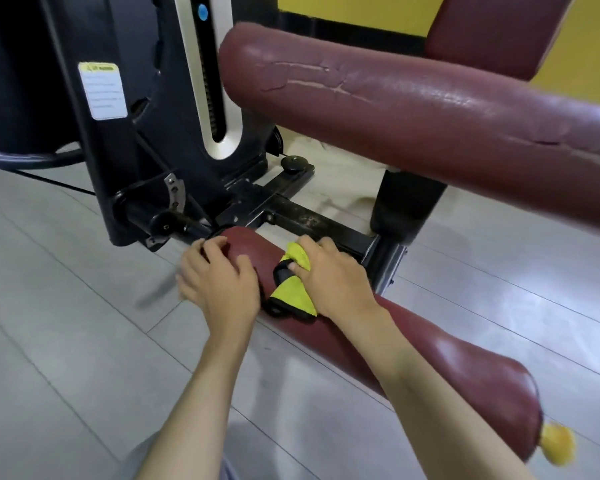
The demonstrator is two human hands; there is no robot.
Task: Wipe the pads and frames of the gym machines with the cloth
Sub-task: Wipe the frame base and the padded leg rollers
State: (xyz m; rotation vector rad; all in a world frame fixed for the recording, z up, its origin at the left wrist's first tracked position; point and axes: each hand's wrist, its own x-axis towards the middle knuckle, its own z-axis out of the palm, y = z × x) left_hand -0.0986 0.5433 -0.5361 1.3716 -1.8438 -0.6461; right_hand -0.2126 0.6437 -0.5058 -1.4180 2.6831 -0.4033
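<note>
Head view. My left hand is curled over the inner end of the lower roller pad, bracing it. My right hand sits just beside it on the same pad, with the yellow cloth bunched under the palm and the thumb pinching a fold. The hands are near each other but not touching.

The cloth is on top of the pad, about a third of the way along from the black frame bar. It looks light and limp, so I judge it will slide out of a loose hold; it is best kept wadded in the palm.

The pad's vinyl is glossy, probably slick and slightly yielding, and it may turn on its axle, hence the bracing hand. The upper roller pad shows cracked skin; I would go lightly there, since the cloth may snag. The frame bar is rigid and scuffed and should take firm pressure.
</note>
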